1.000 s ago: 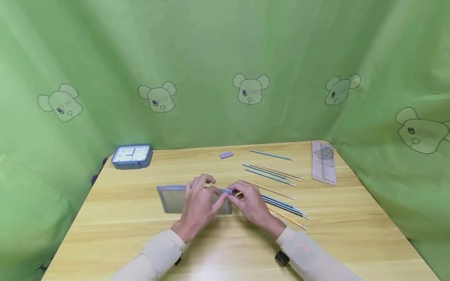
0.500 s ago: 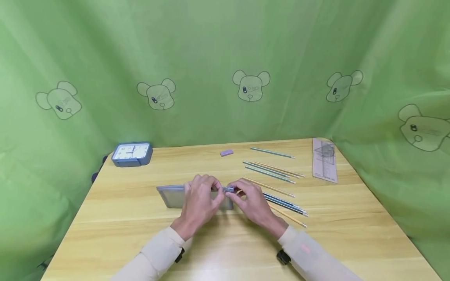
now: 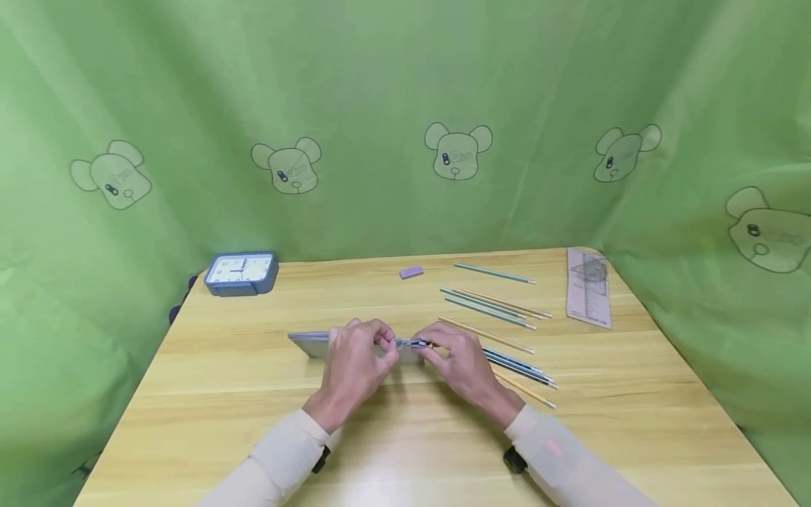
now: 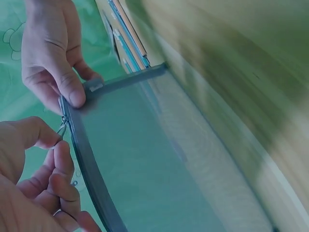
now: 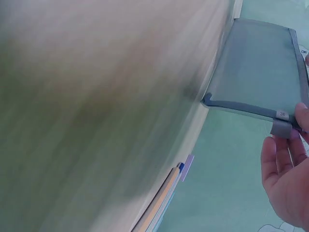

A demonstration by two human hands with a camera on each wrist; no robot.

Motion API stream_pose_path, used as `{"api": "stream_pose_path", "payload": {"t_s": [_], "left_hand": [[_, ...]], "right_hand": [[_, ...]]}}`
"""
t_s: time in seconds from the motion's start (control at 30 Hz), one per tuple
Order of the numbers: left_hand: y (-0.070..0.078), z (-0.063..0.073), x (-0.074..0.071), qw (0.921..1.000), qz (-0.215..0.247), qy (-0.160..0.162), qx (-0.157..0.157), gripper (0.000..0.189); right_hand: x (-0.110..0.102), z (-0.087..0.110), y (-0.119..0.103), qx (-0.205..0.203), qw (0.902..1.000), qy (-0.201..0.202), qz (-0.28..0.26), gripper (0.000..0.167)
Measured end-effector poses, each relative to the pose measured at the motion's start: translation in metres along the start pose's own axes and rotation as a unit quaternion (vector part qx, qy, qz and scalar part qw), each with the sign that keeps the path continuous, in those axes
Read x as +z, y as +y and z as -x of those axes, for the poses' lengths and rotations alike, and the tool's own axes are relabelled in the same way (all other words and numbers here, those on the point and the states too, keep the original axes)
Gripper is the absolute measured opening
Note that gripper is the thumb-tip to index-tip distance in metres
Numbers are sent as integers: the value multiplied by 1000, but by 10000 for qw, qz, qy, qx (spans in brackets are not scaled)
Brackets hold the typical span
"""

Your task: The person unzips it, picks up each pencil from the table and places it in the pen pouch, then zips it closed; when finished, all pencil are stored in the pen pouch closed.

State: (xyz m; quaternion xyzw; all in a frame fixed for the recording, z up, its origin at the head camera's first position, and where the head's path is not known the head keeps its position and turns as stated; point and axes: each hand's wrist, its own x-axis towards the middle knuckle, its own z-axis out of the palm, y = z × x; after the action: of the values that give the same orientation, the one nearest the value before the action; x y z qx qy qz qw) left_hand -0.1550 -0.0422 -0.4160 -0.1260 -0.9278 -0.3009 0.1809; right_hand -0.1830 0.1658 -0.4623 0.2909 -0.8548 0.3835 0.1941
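Note:
A grey see-through mesh zipper pouch (image 3: 310,343) stands tilted between both hands, its zipped edge at the top. My left hand (image 3: 355,362) pinches the small metal zipper pull (image 4: 61,130) between thumb and forefinger, near the pouch's corner. The other fingers of that hand are curled. With thumb and fingers my right hand (image 3: 462,362) grips the corner at the zipper's end, beside a small grey tab (image 5: 281,128). In the left wrist view the mesh looks flat, and no contents can be made out through it.
Several pencils (image 3: 488,334) lie on the wooden table (image 3: 405,436), just right of and behind the right hand. A purple eraser (image 3: 411,272) is farther back. At the back left stands a blue clock (image 3: 241,273); a ruler set (image 3: 588,287) lies at the back right.
The pouch has tilted, so less of its front face shows in the head view. The left fingertips have shifted slightly left, away from the right hand, and its raised fingers have curled in.

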Motion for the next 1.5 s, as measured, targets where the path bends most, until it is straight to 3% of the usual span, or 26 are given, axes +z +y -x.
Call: {"api": "stream_pose_path", "payload": {"t_s": [0.17,0.43,0.67,0.77,0.87,0.97,1.07,1.23,1.5], "left_hand": [[-18,7,-11,9997,-2,237,-30,12],[-60,26,-41,9981,-23,585,-213,16],[-87,42,-65,9955,-87,631,-701,16],[-93,45,-70,9957,-151,560,-719,16],[-98,46,-71,9979,-268,519,-276,17],[-101,45,-69,9974,-214,513,459,20],[-101,44,-65,9934,74,312,1101,25],[-94,37,-55,9824,319,-341,1807,19],[-78,19,-48,9588,-218,-979,2658,11]], "right_hand": [[-6,1,6,41,10000,90,3,18],[-21,6,16,312,9993,153,-107,19],[-30,11,26,426,9989,171,-115,21],[-30,12,27,429,9989,59,-169,20],[-29,11,26,479,9986,-18,-233,18],[-28,10,24,582,9976,-31,-369,18],[-29,9,23,658,9965,-97,-510,19],[-30,8,23,633,9961,-186,-580,21],[-29,6,26,554,9963,-319,-574,23]]}}
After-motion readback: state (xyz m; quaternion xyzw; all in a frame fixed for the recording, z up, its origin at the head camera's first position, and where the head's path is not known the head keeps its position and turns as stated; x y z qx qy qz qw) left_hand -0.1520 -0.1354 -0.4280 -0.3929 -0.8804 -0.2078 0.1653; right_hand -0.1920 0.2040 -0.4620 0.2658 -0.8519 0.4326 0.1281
